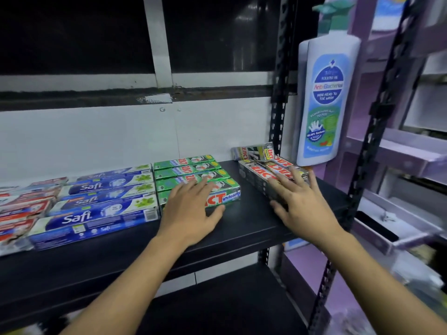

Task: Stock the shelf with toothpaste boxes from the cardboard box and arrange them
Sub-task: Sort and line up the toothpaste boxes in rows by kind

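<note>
Left hand (pixel 191 209) on green boxes (pixel 193 174), right hand (pixel 297 201) on black boxes (pixel 261 176)

Blue boxes (pixel 101 209): "Safi" in white script on the tops and on the front edge. Green boxes (pixel 193 170): "ZACT" in red. The front one's side adds "Whitening" on a blue patch, and my left hand (pixel 191 213) covers the brand's first letters there. Black boxes (pixel 261 175) under my right hand (pixel 297 204): "ZACT" in red. Bottle (pixel 326 97) label: "AntiBacterial", "KIDS HEAD TO TOE WASH", "DERMATOLOGICALLY TESTED"; its other lines are too blurred to read. Red boxes (pixel 21 209), far left: print unreadable.
</note>
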Demonstrator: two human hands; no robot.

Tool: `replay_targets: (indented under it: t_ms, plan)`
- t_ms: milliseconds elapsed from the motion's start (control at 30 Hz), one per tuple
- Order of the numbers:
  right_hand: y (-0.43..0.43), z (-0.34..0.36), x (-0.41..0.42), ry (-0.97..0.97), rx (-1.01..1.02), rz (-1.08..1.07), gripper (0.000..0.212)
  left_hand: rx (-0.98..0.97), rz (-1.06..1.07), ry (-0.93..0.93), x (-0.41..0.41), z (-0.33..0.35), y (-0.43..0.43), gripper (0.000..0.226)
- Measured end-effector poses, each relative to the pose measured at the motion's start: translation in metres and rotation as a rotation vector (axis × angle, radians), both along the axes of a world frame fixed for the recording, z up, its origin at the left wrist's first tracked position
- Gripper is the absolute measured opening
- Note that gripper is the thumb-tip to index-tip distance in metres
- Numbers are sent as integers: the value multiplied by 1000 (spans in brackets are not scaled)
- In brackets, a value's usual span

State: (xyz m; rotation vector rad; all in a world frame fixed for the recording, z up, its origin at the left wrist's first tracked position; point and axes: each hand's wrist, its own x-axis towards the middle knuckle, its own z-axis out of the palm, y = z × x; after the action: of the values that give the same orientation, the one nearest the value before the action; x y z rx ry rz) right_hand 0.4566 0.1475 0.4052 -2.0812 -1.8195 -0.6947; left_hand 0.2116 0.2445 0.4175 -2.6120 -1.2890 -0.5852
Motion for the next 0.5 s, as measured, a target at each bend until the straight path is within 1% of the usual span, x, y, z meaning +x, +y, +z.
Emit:
replay_targets:
  t_ms: [100,233,300,400,500]
  plan:
    - [-8,-2,-5,-18,92,22,50,-31,12,-22,0,0,-2,69]
    - [-23,-6,-17,0,147,73,48,-44,12,-44,-1,1,-4,68]
    - [-30,-9,-22,40,163,123,47,-50,12,-46,-1,2,-4,67]
    - [-39,-16,-26,153,229,159,45,-56,12,-46,0,2,-4,68]
    - [-45,-21,-31,137,312,168,43,-55,10,-47,0,3,-5,68]
